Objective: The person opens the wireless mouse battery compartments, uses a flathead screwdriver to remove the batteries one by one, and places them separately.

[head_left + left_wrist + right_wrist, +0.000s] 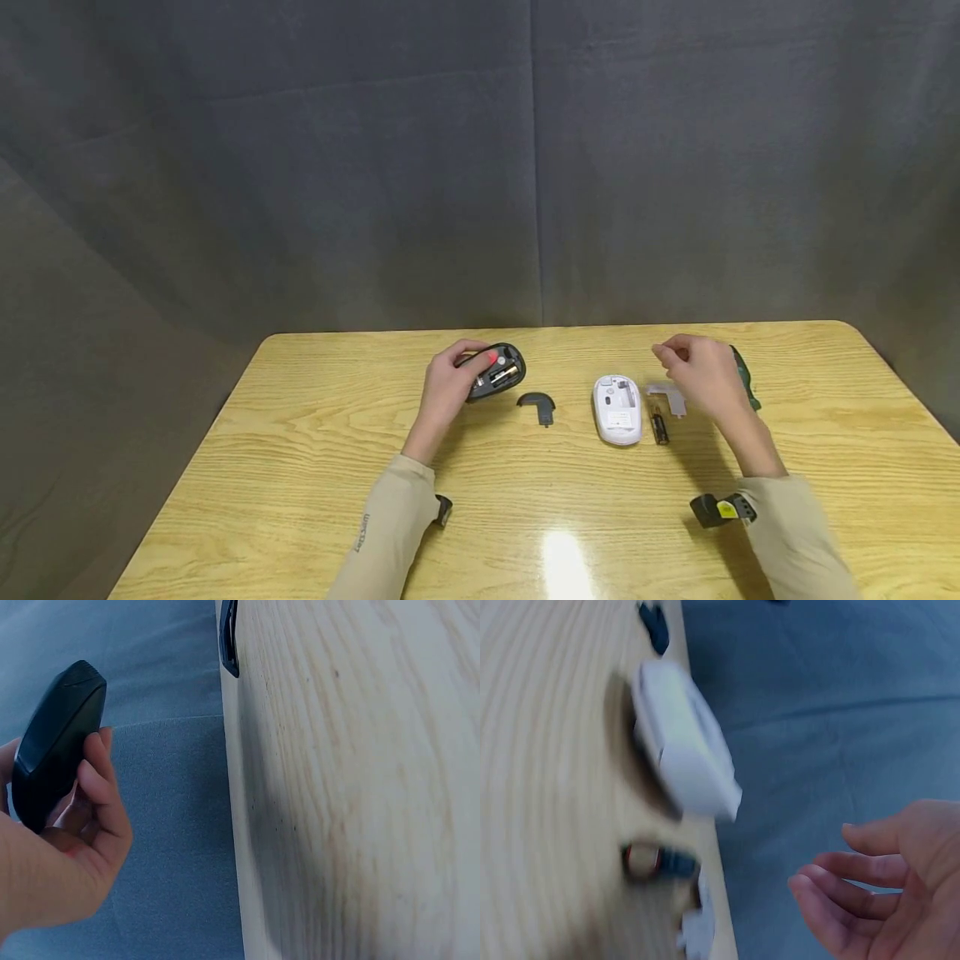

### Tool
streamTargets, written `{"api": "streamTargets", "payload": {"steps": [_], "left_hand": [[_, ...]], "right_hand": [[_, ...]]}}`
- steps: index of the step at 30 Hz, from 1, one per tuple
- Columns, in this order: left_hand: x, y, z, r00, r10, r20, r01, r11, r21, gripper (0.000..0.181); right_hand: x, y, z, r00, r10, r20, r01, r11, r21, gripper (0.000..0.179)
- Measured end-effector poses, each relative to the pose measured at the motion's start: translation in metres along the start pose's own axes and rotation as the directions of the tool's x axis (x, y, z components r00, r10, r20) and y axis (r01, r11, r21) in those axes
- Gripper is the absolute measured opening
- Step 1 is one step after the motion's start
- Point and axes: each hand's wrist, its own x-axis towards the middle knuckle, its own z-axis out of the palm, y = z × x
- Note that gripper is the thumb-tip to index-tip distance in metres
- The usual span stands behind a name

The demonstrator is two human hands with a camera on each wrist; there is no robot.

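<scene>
My left hand [447,379] grips a black computer mouse [513,367] above the table, its underside facing up. In the mouse's uncovered compartment lies a battery [506,374]. From the left wrist, only the dark shell of this mouse [60,739] shows, between thumb and fingers. My right hand [703,373] hovers over the right side with loosely bent fingers and holds nothing; in the right wrist view the thumb stands apart from the fingers. Nearest to it are a white battery cover [675,402] and a loose dark battery [659,426].
A white mouse [619,427] lies underside up on the wooden table [300,467], left of the loose battery. The black battery cover [545,410] sits between the two mice. Behind the right hand is a partly hidden green object [746,379]. A dark curtain [375,208] hangs beyond the table.
</scene>
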Motion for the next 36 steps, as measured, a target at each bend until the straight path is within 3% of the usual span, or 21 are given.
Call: {"api": "streamTargets", "payload": {"steps": [8,13,16,19,22,25,36], "left_hand": [[0.000,0.000,0.000,1.000,-0.008,-0.009,0.008,1.000,-0.002,0.026],[0.001,0.000,0.000,1.000,-0.011,-0.002,0.011,1.000,-0.013,0.026],[0.001,-0.001,0.000,1.000,-0.013,-0.001,0.013,1.000,-0.022,0.026],[0.002,-0.002,0.000,1.000,-0.010,-0.001,0.010,1.000,-0.025,0.025],[0.002,-0.003,0.000,1.000,-0.007,0.000,0.007,1.000,-0.029,0.025],[0.002,-0.003,0.000,1.000,-0.006,0.002,0.006,0.999,-0.034,0.024],[0.002,-0.003,0.000,1.000,-0.010,0.009,0.011,0.999,-0.031,0.026]], "right_hand": [[-0.010,0.036,-0.017,0.991,0.038,-0.127,-0.053,0.992,-0.113,0.023],[-0.016,0.056,-0.027,0.983,0.115,-0.143,-0.137,0.978,-0.159,0.031],[-0.019,0.066,-0.031,0.984,0.145,-0.107,-0.163,0.968,-0.191,0.041],[-0.020,0.071,-0.034,0.978,0.208,-0.020,-0.208,0.953,-0.220,0.050],[-0.020,0.071,-0.037,0.953,0.292,0.088,-0.264,0.934,-0.241,0.052],[-0.021,0.073,-0.039,0.929,0.340,0.148,-0.296,0.920,-0.258,0.045],[-0.021,0.084,-0.038,0.919,0.330,0.215,-0.288,0.935,-0.205,0.039]]}}
